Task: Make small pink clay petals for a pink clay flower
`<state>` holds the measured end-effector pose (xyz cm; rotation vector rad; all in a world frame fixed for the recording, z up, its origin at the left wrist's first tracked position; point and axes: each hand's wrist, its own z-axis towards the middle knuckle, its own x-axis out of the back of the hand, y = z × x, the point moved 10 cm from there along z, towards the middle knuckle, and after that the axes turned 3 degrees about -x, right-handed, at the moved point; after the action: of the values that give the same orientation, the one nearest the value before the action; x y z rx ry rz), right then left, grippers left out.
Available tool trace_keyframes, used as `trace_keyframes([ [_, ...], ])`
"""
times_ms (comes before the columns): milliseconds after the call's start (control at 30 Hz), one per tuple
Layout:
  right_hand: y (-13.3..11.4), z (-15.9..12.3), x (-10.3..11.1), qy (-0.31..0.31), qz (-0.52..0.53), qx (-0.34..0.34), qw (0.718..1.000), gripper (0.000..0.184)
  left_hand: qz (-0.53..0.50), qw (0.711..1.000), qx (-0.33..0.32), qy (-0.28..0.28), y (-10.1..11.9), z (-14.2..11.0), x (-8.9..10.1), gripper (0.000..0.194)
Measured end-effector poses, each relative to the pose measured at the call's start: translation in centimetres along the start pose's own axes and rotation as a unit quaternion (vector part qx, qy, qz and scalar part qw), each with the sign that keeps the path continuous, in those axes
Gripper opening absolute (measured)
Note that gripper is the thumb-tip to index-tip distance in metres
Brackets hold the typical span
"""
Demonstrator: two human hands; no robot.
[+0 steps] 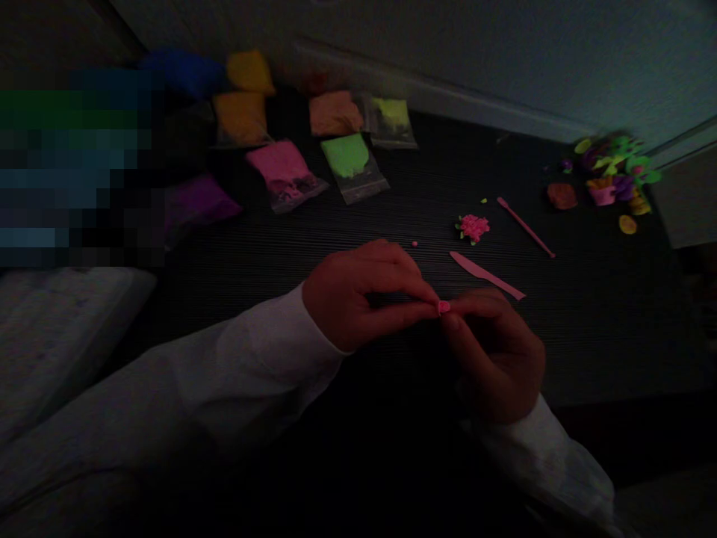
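We've got our R hand (498, 359) and L hand (358, 291) meeting over the dark table (605, 314), thumb + index of ea. clamped on a tiny pink piece (444, 307) btwn them. Just past the R hand we see a pink knife (487, 276), then a pink flower cluster (474, 227) w/ green bits, nr. a thin stick (525, 227). Farther back: green bag (348, 158), pink bag (283, 166), orange bag (240, 116).

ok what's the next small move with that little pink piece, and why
Probably a gentle turn with the right hand: its fingertips are right at the small pink piece, the left hand seems to pinch the other side, and the top seems to show a swirl.
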<state>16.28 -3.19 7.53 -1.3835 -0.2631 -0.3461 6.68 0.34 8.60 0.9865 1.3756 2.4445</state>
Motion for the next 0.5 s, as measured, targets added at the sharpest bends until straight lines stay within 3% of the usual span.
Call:
trace_keyframes([
  [233,-0.2,-0.2,0.0,0.026,0.016,0.008,0.999,0.015,0.003,0.999,0.017,0.029,-0.2,-0.2,0.5,0.013],
  [500,-1.0,-0.4,-0.3,0.004,-0.014,0.044,0.999,0.026,0.000,0.997,0.018,0.071,-0.3,-0.5,1.2,0.014],
])
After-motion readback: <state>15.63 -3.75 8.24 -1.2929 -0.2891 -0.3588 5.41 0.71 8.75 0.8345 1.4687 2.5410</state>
